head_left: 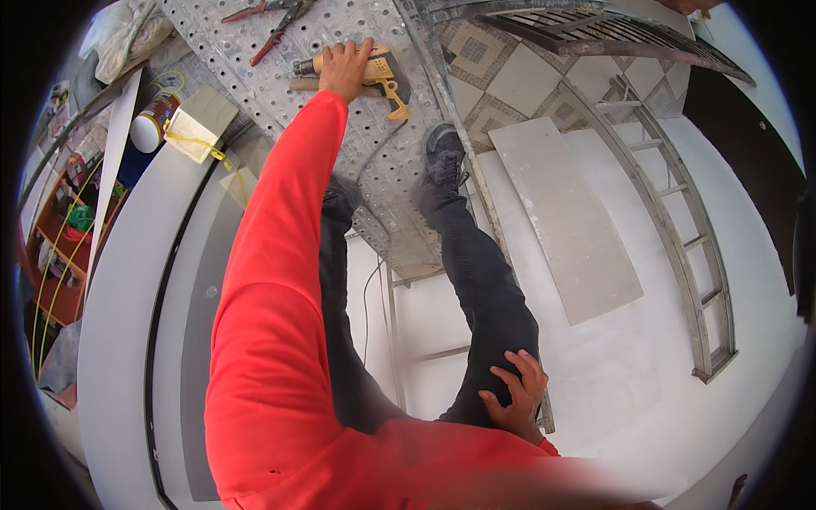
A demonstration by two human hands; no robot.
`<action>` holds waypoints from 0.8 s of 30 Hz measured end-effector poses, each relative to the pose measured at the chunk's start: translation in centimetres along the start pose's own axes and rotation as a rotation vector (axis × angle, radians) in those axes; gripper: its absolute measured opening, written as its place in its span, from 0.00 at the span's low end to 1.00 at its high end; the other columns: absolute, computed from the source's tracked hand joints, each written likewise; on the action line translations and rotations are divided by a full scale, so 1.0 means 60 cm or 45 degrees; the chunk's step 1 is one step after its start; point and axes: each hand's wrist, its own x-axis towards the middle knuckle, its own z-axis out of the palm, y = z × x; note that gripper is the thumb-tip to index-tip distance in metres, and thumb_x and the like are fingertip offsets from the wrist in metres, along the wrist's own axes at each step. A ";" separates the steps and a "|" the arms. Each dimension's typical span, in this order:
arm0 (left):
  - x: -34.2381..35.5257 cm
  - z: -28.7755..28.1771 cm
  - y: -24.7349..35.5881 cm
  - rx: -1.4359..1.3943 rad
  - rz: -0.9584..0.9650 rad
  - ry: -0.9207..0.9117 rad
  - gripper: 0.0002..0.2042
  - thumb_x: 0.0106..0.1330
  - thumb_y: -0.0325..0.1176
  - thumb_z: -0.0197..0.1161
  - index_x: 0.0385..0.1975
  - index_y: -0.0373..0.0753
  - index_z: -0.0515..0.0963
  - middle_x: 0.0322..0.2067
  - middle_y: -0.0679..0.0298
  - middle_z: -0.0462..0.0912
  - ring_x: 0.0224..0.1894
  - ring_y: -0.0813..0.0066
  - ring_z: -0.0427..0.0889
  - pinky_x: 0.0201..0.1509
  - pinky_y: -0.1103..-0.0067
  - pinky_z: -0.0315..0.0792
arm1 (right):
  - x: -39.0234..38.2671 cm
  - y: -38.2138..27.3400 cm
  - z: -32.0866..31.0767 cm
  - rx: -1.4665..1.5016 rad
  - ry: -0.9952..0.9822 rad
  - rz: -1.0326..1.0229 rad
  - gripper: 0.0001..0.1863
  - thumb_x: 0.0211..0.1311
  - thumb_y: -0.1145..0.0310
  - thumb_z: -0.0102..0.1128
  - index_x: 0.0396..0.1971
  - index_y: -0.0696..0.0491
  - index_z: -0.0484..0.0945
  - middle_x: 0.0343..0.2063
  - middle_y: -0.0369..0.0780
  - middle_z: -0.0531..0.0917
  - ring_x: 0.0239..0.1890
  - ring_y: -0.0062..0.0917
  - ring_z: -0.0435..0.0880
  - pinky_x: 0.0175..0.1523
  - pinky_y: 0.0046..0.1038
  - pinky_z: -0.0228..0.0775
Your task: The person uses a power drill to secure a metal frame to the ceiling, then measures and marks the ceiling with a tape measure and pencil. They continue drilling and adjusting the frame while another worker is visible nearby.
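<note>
With the left hand (343,71), grasping from above the yellow drill (380,64), upper centre of the frame, on the perforated platform (395,191). Likely rigid, fairly heavy; best held by the handle (392,88). Resting the right hand (520,394), loosely spread, on the knee (501,327), lower right.

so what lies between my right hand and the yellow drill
In the head view, your right leg leads from the right hand to the dark shoe; then comes perforated metal platform, crossed by the cable, up to the yellow drill.
</note>
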 end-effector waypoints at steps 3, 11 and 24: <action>0.017 -0.026 -0.019 -0.050 0.076 -0.185 0.44 0.45 0.54 0.82 0.64 0.50 0.68 0.52 0.62 0.77 0.56 0.58 0.79 0.54 0.58 0.75 | 0.007 -0.010 -0.004 -0.005 0.009 -0.003 0.23 0.48 0.56 0.78 0.45 0.45 0.85 0.60 0.36 0.79 0.67 0.36 0.72 0.64 0.41 0.56; -0.126 -0.234 -0.031 -0.598 -0.001 -0.582 0.43 0.41 0.48 0.81 0.60 0.43 0.69 0.51 0.52 0.79 0.55 0.49 0.82 0.56 0.58 0.79 | -0.004 -0.020 0.003 0.097 0.069 -0.174 0.21 0.53 0.56 0.75 0.46 0.47 0.84 0.60 0.36 0.80 0.67 0.36 0.72 0.63 0.40 0.58; -0.550 -0.864 0.241 -0.871 0.110 0.265 0.38 0.45 0.41 0.77 0.60 0.47 0.71 0.45 0.62 0.80 0.51 0.57 0.80 0.58 0.59 0.69 | 0.068 -0.076 -0.243 1.176 -0.601 -0.293 0.39 0.59 0.55 0.76 0.67 0.55 0.70 0.56 0.45 0.82 0.56 0.31 0.83 0.53 0.32 0.77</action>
